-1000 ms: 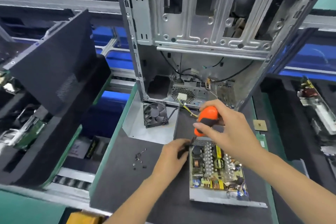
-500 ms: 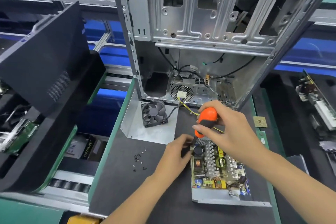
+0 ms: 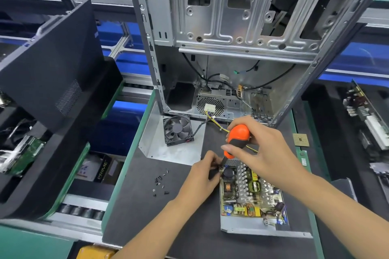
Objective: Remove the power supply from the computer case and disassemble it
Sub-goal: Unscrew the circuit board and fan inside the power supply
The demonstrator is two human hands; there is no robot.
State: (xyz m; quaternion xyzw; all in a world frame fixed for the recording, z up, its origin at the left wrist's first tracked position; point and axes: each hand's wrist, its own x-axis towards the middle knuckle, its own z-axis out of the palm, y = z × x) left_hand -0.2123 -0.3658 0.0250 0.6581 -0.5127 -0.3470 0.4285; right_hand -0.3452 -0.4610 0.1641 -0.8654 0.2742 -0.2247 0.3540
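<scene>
The opened power supply (image 3: 252, 202) lies on the dark mat, its circuit board bare in a metal tray. My right hand (image 3: 267, 153) grips an orange-and-black screwdriver (image 3: 236, 139), tip down at the board's far left corner. My left hand (image 3: 205, 172) pinches that same corner beside the tip. The power supply's lid (image 3: 168, 149) with a black fan (image 3: 178, 129) lies just beyond, joined by yellow and black wires. The stripped computer case (image 3: 242, 38) stands upright behind.
Several loose black screws (image 3: 161, 183) lie on the mat left of my left hand. A CPU chip (image 3: 301, 140) sits at the right. A black side panel (image 3: 52, 65) leans at the left; circuit boards (image 3: 366, 115) lie at the far right.
The view has tilted slightly, so the case and mat sit differently in frame. Both hands stay at the board's far left corner with the screwdriver; little else differs.
</scene>
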